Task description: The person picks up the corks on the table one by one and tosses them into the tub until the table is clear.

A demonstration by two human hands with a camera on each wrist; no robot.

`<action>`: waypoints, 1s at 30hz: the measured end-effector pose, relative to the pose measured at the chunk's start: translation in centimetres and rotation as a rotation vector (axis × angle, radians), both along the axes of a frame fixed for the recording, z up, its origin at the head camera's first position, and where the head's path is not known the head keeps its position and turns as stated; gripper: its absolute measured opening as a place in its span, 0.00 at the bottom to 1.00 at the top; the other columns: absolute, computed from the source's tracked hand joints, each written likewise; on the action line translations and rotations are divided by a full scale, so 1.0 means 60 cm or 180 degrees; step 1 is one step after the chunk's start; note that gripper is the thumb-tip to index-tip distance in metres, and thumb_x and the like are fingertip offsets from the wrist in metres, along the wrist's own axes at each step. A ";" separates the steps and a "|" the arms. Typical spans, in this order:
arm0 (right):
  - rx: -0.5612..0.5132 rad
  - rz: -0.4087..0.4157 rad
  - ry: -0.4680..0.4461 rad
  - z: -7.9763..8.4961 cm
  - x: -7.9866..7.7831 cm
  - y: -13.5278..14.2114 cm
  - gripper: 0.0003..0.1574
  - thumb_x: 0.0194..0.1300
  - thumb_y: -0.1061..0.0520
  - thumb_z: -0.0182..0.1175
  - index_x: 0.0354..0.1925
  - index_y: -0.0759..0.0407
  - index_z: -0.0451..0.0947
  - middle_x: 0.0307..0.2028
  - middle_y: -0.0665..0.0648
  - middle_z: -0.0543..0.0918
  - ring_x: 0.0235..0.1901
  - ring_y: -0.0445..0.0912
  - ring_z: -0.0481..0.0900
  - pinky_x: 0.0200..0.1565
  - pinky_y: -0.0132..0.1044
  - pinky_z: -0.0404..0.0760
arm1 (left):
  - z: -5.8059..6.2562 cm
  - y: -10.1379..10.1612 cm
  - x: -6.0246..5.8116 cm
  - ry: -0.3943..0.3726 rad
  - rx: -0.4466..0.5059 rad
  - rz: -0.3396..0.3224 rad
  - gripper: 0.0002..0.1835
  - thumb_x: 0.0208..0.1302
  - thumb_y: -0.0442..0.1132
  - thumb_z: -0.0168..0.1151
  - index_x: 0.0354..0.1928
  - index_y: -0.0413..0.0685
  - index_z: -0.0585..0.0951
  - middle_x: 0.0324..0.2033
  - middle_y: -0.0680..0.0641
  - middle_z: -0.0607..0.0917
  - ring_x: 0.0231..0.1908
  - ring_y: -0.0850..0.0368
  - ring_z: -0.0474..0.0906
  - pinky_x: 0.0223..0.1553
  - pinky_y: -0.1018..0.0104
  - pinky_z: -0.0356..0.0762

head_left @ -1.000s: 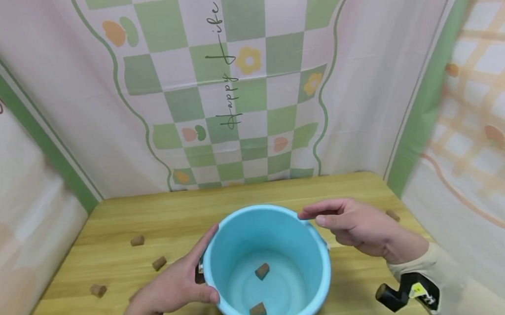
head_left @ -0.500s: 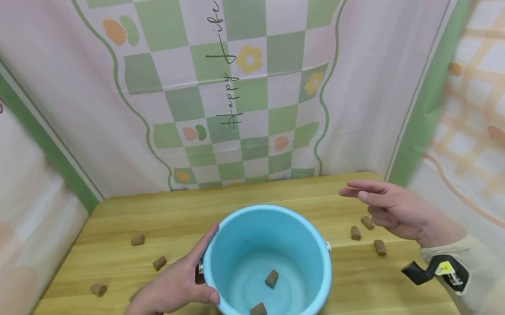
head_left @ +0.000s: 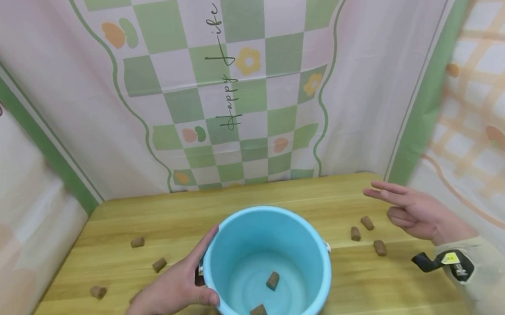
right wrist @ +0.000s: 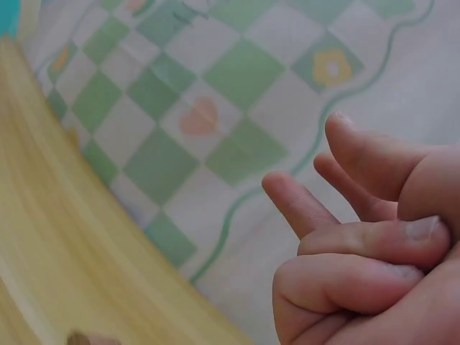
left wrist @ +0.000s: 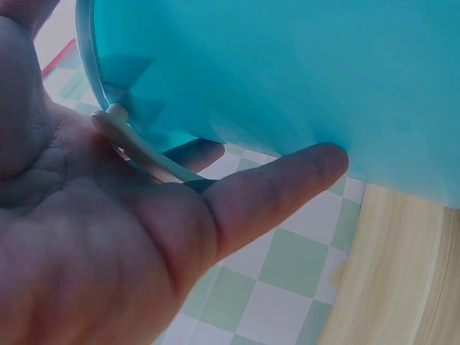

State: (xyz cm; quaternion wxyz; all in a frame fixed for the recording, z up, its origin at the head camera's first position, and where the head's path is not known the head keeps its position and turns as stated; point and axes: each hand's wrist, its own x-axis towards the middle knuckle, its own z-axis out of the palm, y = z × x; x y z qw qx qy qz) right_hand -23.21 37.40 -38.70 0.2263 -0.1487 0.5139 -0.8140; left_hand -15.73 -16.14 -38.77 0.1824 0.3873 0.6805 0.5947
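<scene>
Bucket (head_left: pixel 263 233) between both hands (head_left: pixel 178 284) (head_left: pixel 419 213)

The right hand (head_left: pixel 417 213) is withdrawn from the rim of the blue bucket (head_left: pixel 326 270) to the right side of the table (head_left: pixel 379 296), slightly farther right than 0.5 s ago. Three corks (head_left: pixel 355 233) (head_left: pixel 367 223) (head_left: pixel 379 248), obscured 1.0 s ago, are exposed in the head view. Inside the bucket, the farther cork (head_left: pixel 272 280) is displaced rightward and toward the person.
</scene>
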 end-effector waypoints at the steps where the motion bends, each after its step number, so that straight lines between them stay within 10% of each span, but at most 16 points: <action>1: 0.0003 -0.0017 -0.0026 -0.005 -0.001 0.007 0.26 0.76 0.63 0.34 0.63 0.47 0.68 0.60 0.54 0.72 0.15 0.38 0.50 0.17 0.26 0.56 | 0.000 0.000 0.000 0.0007 -0.0008 0.0006 0.59 0.53 0.43 0.71 0.73 0.61 0.35 0.68 0.40 0.55 0.59 0.43 0.64 0.51 0.50 0.71; 30: 0.0041 -0.0708 -0.0679 -0.153 -0.007 0.159 0.17 0.75 0.60 0.41 0.51 0.45 0.74 0.49 0.50 0.80 0.15 0.34 0.62 0.17 0.25 0.64 | -0.001 -0.001 0.000 -0.0132 -0.0024 0.0026 0.58 0.55 0.44 0.70 0.73 0.64 0.35 0.68 0.40 0.54 0.59 0.42 0.64 0.49 0.51 0.73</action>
